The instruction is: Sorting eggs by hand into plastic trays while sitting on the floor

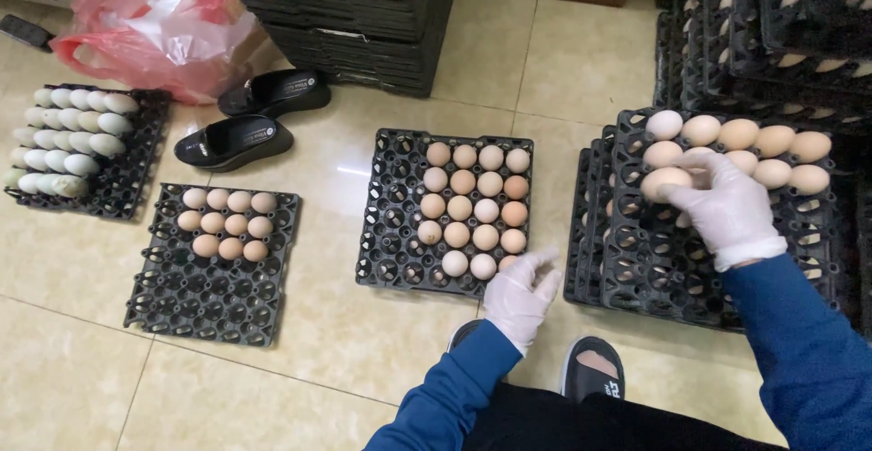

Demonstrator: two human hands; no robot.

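left hand point(520, 295) over middle egg tray point(391, 224) | right hand point(727, 208) gripping egg point(663, 181)

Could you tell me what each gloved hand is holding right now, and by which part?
The right hand grips a tan egg by its end, over the black plastic tray. The left hand holds nothing.

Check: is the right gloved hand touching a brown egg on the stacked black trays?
Touching. Head view: right gloved hand has fingers wrapped on brown egg, no gap.
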